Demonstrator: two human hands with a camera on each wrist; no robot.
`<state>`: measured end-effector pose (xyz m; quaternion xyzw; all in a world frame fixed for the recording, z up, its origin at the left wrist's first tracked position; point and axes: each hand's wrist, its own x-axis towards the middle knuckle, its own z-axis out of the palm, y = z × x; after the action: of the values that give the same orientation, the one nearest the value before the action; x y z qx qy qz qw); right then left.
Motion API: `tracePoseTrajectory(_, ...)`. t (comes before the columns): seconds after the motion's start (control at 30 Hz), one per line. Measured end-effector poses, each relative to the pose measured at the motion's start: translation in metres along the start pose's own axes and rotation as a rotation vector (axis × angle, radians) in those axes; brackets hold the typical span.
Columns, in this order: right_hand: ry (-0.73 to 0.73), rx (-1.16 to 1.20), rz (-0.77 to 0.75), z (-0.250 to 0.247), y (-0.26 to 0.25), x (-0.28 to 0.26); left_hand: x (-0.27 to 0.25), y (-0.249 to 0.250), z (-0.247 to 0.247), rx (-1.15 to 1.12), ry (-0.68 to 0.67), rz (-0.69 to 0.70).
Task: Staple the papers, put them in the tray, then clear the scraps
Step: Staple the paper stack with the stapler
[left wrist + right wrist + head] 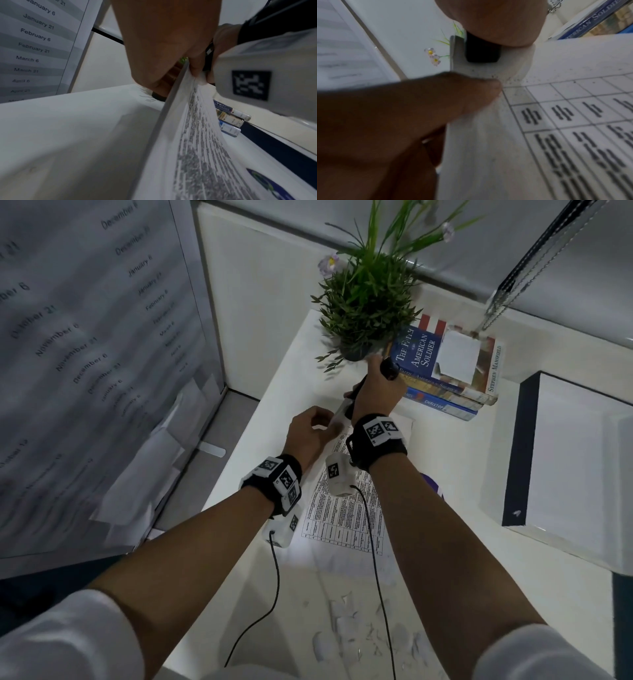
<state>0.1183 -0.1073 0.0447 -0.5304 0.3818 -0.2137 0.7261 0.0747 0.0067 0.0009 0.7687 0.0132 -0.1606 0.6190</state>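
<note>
A stack of printed papers [342, 510] lies on the white desk [455, 474], its far left corner lifted. My left hand [327, 426] pinches that corner; in the left wrist view the left hand [189, 68] has thumb and fingers on either side of the papers [197, 135]. My right hand [373, 380] grips a black stapler [356, 395] just beyond the corner. In the right wrist view the stapler [481, 54] sits over the corner of the papers [573, 119]. Torn paper scraps [359, 635] lie near the desk's front. A white tray [575, 460] with a dark side stands to the right.
A potted plant [366, 313] stands just behind the stapler. Beside it lies a stack of books [452, 371] with a white note on top. A wall with a dated calendar sheet [85, 337] runs along the left. Wrist-camera cables [274, 577] trail over the desk.
</note>
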Motion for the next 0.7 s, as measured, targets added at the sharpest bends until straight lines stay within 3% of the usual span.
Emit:
tracePoseTrajectory(0.1,0.004,0.021,-0.005,0.002,0.001,0.002,-0.002,-0.012,0.000,0.152,-0.145,-0.076)
tracePoseTrajectory(0.2,-0.022,0.026,-0.021,0.005,0.004,0.003,-0.005,-0.021,0.000,0.285,-0.151,-0.093)
tracePoseTrajectory(0.37,-0.170,-0.008,-0.060,-0.003,0.000,0.012,-0.004,-0.018,0.000,0.264,-0.119,-0.108)
tracePoseTrajectory(0.47,-0.122,-0.065,-0.133,-0.033,-0.012,0.031,-0.004,-0.019,-0.001,0.154,-0.129,-0.174)
tracePoseTrajectory(0.57,-0.121,-0.263,-0.122,-0.085,-0.017,0.059,-0.003,-0.022,-0.001,0.077,-0.124,-0.215)
tracePoseTrajectory(0.7,-0.118,-0.872,-0.069,-0.157,-0.013,0.090,0.004,-0.037,0.002,0.124,-0.125,-0.259)
